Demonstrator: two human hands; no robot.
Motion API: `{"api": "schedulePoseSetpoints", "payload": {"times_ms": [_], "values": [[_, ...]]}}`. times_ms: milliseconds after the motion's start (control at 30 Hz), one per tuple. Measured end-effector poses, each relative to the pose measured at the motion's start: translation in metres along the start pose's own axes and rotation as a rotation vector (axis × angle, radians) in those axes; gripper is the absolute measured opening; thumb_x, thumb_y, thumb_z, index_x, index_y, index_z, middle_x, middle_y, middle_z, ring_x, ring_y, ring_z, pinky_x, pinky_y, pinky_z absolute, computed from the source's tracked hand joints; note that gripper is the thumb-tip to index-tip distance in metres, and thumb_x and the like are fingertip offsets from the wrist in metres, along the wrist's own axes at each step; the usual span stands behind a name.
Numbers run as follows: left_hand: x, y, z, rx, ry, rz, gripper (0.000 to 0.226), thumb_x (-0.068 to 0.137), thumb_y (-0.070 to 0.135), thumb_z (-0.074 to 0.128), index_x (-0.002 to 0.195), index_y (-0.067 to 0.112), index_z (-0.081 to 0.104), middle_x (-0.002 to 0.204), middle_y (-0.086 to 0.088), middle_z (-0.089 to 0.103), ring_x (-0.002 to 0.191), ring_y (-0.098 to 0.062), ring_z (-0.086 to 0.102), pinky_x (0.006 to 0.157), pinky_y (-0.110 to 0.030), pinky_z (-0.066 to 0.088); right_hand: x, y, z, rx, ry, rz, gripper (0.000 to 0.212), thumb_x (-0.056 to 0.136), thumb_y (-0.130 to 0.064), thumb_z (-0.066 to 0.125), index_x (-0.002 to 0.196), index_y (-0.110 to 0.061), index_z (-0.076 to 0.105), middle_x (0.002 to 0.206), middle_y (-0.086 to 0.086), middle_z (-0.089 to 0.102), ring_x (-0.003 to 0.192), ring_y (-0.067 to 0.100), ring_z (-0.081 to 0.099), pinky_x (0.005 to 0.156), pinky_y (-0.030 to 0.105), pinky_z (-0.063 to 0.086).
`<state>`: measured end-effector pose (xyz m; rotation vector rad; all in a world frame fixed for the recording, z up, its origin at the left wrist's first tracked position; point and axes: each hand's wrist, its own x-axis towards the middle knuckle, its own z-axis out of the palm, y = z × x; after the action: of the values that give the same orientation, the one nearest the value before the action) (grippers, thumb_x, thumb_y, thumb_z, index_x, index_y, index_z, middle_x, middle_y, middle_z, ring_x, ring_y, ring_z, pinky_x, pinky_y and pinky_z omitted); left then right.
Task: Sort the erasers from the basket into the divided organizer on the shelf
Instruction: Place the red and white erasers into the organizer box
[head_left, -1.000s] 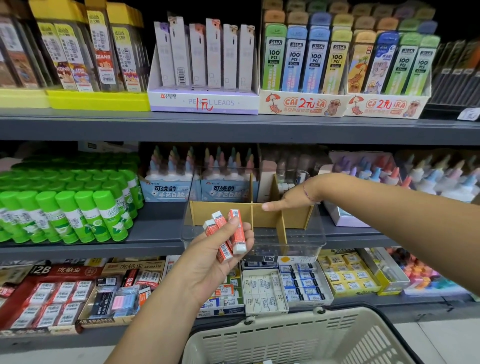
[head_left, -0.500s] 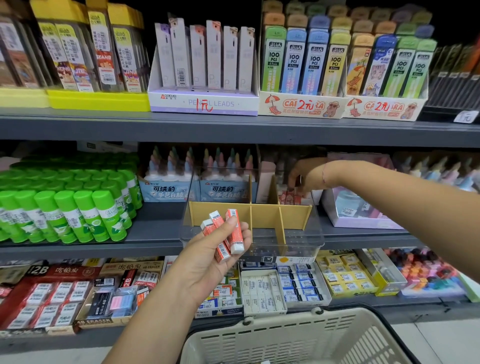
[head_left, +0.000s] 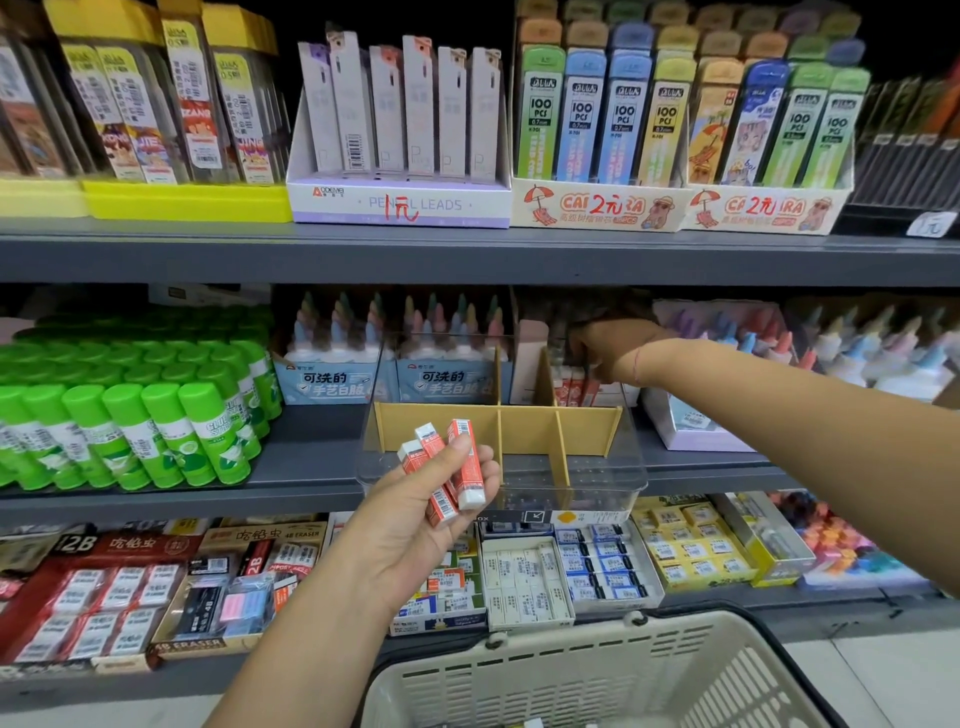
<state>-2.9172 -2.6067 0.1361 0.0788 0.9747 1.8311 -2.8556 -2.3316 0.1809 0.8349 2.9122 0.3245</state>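
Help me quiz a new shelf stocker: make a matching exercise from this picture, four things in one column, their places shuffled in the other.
1 orange-sleeved erasers
2 green glue sticks
3 pencil leads box
4 basket

a top shelf
b in the left hand
c lowest in view, nearest the camera
d middle shelf, left of the divided organizer

Pairs: 1-b, 2-d, 3-a, 4-c

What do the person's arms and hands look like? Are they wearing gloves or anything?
No gloves, and no sleeves in view: both forearms are bare. The right hand has a thin reddish thread round its wrist. The left hand shows no ring, watch or band on the side that faces the camera.
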Motion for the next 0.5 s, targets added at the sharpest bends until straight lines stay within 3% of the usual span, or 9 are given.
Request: {"api": "schedulePoseSetpoints", "payload": {"times_ms": [133,500], "values": [[0.001,0.000,0.000,0.006,0.006,-0.003,0.036,0.069,0.010,0.069,0.102,-0.003,0.064,0.092,-0.019,0.072,0.076,-0.022,0.071,0.064,-0.030,0.060,0.003,-0.005,0.008,-0.035,0.030,-0.007,0.031,0.089,0.000,0.056,0.119,-0.009,0.057,0.111,0.013,0.063,0.100,0.028,0.060,0.072,0.024,0.037],[0.001,-0.001,0.001,0.014,0.017,0.004,0.032,0.068,0.010,0.069,0.097,-0.003,0.065,0.089,-0.018,0.072,0.075,-0.022,0.071,0.067,-0.030,0.060,-0.002,-0.003,0.015,-0.046,0.087,0.045,0.020,0.093,-0.012,0.053,0.110,-0.015,0.064,0.110,0.010,0.063,0.099,0.031,0.060,0.081,0.032,0.048]]}}
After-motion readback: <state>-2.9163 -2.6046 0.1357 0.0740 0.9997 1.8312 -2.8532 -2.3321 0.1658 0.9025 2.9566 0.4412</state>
